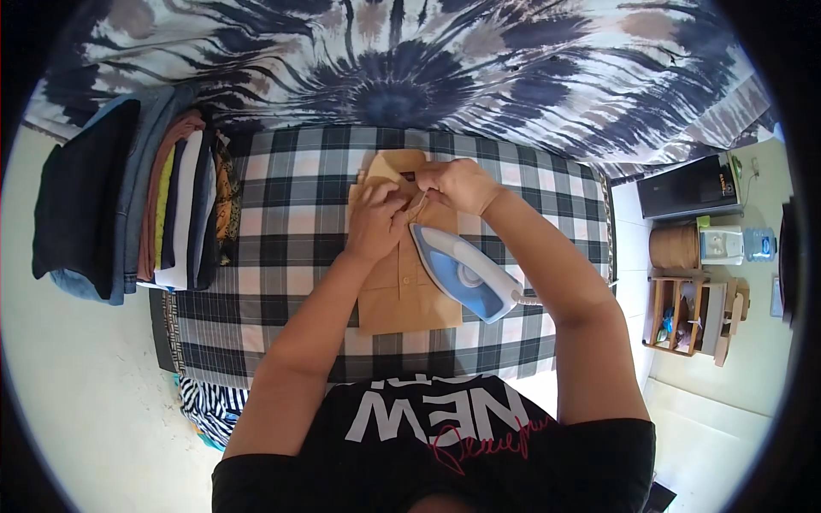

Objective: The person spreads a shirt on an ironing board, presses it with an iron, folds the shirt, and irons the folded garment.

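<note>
A tan buttoned shirt [380, 299], folded into a rectangle, lies on the black-and-white checked cloth [291, 171]. At the left of its collar, my left hand [377, 219] rests with bent fingers pressed on the fabric. My right hand [462, 185] pinches the shirt's front edge just below the collar, its fingers closed. Between my forearms a blue and white iron [466, 272] lies over the shirt's right side, its tip pointing up toward the collar and its cord end to the lower right. Neither hand touches the iron.
A tall stack of folded clothes [184, 205] stands at the left edge of the checked cloth. Behind is a tie-dye cloth [393, 94]. Striped fabric [209, 402] lies at the lower left. On the right are a small black fridge [688, 186], a round basket [674, 246] and a wooden shelf [676, 316].
</note>
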The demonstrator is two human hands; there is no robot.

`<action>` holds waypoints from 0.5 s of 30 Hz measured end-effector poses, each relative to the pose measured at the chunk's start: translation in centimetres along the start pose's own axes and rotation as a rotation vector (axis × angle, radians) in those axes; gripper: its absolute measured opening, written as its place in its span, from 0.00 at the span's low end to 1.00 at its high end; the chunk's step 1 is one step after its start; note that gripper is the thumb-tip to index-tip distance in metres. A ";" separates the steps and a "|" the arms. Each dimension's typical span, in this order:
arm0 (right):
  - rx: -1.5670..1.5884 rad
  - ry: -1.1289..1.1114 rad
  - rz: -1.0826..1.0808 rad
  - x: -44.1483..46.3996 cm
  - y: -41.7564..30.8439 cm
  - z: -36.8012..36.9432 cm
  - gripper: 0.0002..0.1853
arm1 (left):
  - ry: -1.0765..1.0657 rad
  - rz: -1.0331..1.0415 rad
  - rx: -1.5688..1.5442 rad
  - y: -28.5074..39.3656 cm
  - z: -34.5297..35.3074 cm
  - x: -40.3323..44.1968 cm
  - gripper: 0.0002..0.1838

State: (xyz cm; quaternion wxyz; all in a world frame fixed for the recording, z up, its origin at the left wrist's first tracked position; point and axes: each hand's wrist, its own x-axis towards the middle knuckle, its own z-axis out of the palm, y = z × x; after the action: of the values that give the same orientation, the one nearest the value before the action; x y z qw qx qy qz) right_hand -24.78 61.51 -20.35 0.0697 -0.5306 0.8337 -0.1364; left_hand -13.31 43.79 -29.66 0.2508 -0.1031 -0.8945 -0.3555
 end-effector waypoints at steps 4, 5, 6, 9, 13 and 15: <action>0.053 -0.145 0.026 0.0 -0.7 -1.3 0.06 | -0.178 -0.017 0.189 1.0 -1.3 0.7 0.12; 0.070 -0.192 0.031 0.1 -0.8 -1.5 0.07 | -0.236 -0.022 0.255 1.1 -1.6 0.8 0.13; 0.073 -0.193 0.031 0.3 -1.0 -1.5 0.07 | -0.238 -0.024 0.255 1.3 -1.6 0.8 0.13; 0.164 -0.165 0.028 1.1 -1.3 -1.6 0.05 | -0.299 -0.148 0.269 1.7 -1.4 1.2 0.14; 0.068 0.022 0.098 0.5 -2.2 -1.5 0.06 | -0.091 -0.284 0.108 0.7 -0.8 1.3 0.17; -0.047 0.189 0.167 -0.3 -3.3 -0.8 0.07 | 0.130 -0.387 -0.057 -0.1 -0.7 0.6 0.19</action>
State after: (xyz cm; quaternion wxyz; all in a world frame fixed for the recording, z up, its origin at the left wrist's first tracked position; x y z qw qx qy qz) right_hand -22.04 60.58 -18.65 -0.0107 -0.4457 0.8807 -0.1600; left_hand -13.66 43.25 -29.00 0.2317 0.0868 -0.8691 -0.4282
